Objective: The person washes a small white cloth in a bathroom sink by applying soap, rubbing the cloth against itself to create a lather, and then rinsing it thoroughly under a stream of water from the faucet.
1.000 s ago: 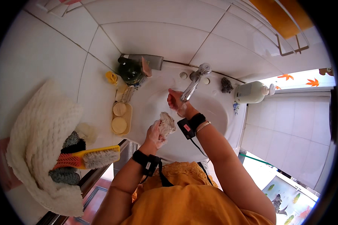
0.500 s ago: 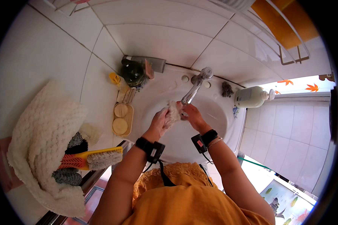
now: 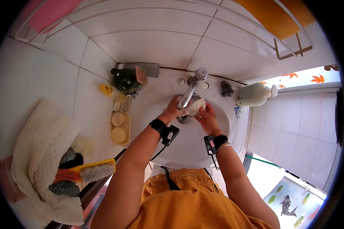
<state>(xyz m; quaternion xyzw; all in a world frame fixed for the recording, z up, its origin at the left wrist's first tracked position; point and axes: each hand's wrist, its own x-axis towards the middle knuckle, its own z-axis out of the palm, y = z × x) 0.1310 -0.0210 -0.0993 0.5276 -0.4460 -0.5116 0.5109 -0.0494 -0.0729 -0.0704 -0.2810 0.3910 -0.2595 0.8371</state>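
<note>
Both hands are over the white washbasin [image 3: 179, 149], close under the chrome tap [image 3: 192, 88]. Between them is a small, wet-looking white cloth [image 3: 197, 106]. My left hand [image 3: 173, 109] grips its left side, with the fingers partly behind the tap spout. My right hand [image 3: 208, 117] pinches the cloth's right edge between thumb and fingers. Below the cloth, a dark greyish patch [image 3: 184, 120] shows around the drain. Whether water is running from the tap cannot be made out.
Soap bars lie in a beige dish [image 3: 129, 131] at left, near a dark green bottle [image 3: 126, 80] and yellow-capped bottle [image 3: 111, 91]. At right are a scouring pad [image 3: 227, 88] and pump bottle [image 3: 253, 94]. A yellow brush [image 3: 97, 170] and white towel [image 3: 42, 152] hang left.
Both hands have shifted under the tap, the left going behind its spout. The cloth has moved right and is now held spread between them. The dark patch by the drain has come into view.
</note>
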